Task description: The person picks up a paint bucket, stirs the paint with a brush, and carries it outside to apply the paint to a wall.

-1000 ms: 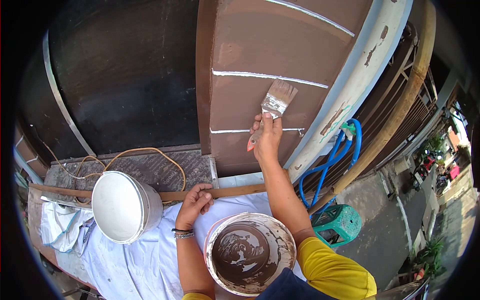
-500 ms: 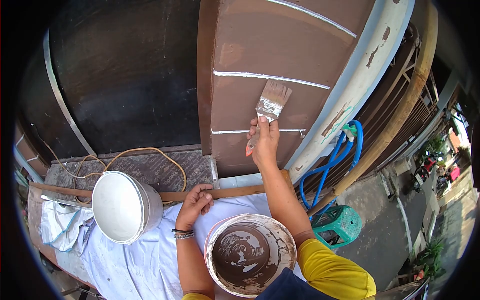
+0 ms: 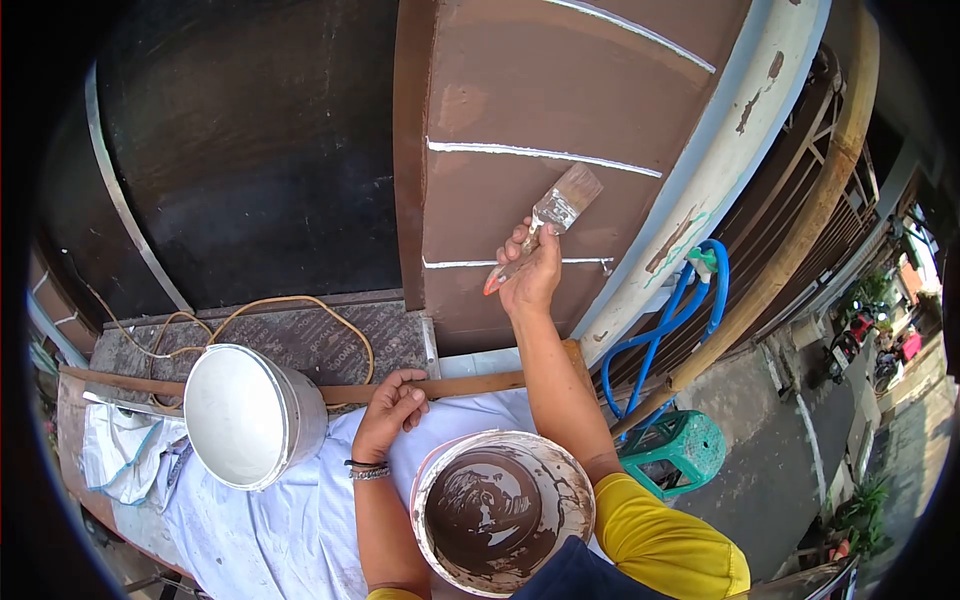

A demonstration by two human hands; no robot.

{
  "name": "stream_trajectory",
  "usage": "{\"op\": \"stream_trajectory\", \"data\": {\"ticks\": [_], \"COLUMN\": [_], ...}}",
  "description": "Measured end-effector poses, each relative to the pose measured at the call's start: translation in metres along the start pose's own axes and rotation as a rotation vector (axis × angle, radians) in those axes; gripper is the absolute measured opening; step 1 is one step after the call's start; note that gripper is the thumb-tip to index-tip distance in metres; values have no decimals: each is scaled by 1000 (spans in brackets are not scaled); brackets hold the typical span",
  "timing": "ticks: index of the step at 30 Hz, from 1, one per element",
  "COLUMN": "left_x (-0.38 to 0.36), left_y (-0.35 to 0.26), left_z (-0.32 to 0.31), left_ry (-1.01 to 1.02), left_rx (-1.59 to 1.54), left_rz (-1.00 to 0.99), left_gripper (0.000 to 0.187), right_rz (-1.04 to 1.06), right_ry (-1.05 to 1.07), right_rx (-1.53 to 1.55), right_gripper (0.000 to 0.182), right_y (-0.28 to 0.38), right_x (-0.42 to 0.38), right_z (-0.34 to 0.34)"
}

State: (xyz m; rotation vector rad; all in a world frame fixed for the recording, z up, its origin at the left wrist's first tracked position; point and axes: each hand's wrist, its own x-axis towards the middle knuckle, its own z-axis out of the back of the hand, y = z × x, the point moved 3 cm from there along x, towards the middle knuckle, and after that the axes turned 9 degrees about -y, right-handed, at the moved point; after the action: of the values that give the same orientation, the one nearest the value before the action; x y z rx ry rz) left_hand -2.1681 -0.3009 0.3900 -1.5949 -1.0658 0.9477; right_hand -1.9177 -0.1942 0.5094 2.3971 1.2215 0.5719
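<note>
My right hand (image 3: 532,270) grips a paintbrush (image 3: 563,203) by its handle, whose reddish end shows below the fingers. The brush's bristles angle up and right in front of a brown wall (image 3: 520,220) crossed by white lines. My left hand (image 3: 390,412), fingers curled, is at the edge of a white cloth (image 3: 300,525) by a wooden strip; anything inside its fingers is hidden. Close below my arms stands a paint bucket (image 3: 590,500) with brown paint (image 3: 485,505) in it and smears on its inner wall. A second, white bucket (image 3: 235,415) stands to the left on the cloth.
A dark door panel (image 3: 260,150) stands left of the wall. An orange-yellow cable (image 3: 345,315) loops over the ledge. To the right are a pale pipe (image 3: 690,200), a bamboo pole (image 3: 770,270), a blue hose (image 3: 640,365) and a green stool (image 3: 695,447).
The paintbrush has swung to the right, its bristles now tilting further rightward, and my right wrist has turned with it. My left hand and both buckets look nearly unchanged.
</note>
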Motion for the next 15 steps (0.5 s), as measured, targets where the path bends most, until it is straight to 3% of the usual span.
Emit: {"op": "stream_trajectory", "data": {"ticks": [15], "left_x": [-1], "left_y": [-1], "left_z": [-1], "left_ry": [-1], "left_rx": [7], "left_rz": [7], "left_gripper": [40], "right_rz": [43], "right_ry": [-93], "right_rx": [-85], "right_gripper": [23], "right_y": [-12], "right_x": [-4], "right_z": [-12]}}
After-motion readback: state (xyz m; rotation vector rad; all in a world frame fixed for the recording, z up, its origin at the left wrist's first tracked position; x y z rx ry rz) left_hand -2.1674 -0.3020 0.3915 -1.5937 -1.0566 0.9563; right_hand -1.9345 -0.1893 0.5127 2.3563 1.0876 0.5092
